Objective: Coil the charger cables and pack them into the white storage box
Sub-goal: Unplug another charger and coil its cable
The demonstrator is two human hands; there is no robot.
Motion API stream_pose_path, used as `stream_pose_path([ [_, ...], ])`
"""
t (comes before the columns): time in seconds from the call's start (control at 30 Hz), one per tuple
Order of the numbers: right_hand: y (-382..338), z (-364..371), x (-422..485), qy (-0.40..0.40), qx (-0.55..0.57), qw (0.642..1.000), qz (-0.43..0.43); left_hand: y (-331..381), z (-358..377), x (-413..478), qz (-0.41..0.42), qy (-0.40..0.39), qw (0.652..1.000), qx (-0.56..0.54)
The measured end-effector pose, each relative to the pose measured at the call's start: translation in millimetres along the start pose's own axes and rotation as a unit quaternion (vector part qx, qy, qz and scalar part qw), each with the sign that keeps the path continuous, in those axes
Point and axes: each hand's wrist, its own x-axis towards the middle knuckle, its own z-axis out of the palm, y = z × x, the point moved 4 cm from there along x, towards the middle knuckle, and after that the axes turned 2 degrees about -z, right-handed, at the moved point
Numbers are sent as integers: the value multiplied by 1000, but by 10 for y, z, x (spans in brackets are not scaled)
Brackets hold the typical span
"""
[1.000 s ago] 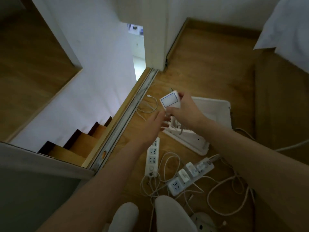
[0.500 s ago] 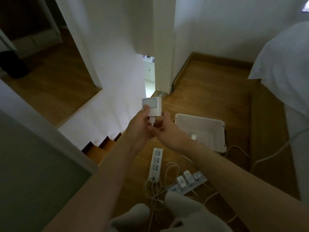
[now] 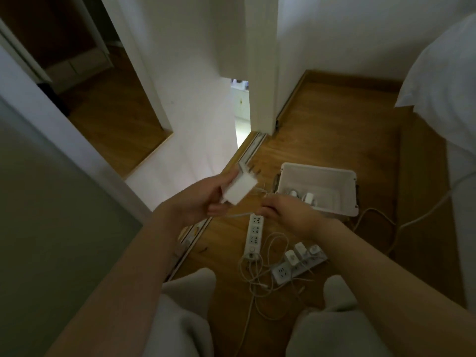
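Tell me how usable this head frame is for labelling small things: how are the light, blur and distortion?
Head view: dim overall, brightest at the doorway gap; the white charger in the left hand is smeared by motion, and the thin cable at the right hand is barely traceable; wide-angle bending curves the walls; the white storage box and power strips read fairly clearly.

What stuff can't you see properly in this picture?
Head view, the only one:
- The white charger in the left hand: blurred by motion, and the fingers cover its near end.
- The cable in the right hand: too thin and blurred to follow.
- Inside the white storage box: two pale items show, but the right hand hides the near part.
- The tangled cables on the floor: too dim to tell how many.
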Motion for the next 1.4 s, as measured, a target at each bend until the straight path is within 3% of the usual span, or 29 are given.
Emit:
stream_pose_path([
  [0.1, 77, -91, -144, 22, -64, 998, -1, -70, 21, -146, -43, 12, 978, 205],
  [0.27, 55, -250, -298, 81, -133, 988, 15, -339, 24, -233, -86, 65, 890, 442],
  [0.4, -76, -373, -411, 163, -170, 971, 36, -238, 19, -253, -1, 125, 907, 402],
  [0.5, -116, -430, -463, 152, -167, 970, 94, -125, 27, -288, 58, 170, 916, 357],
  [0.77, -548, -201, -356, 185, -63, 980, 35, -179, -159, -230, 22, 315, 861, 399],
  [0.93, -783, 69, -273, 112, 29, 993, -3, -119, -127, -179, 38, 382, 892, 240],
  [1.07, -944, 238, -249, 58, 28, 997, -30, -82, -72, -148, 23, 395, 915, 81],
  [1.23, -845, 309, -143, 44, -19, 999, -22, -39, 102, -162, 72, 317, 936, -138],
  [1.4, -668, 266, -109, -13, 40, 998, -37, -70, 146, -177, 98, 195, 908, -358],
])
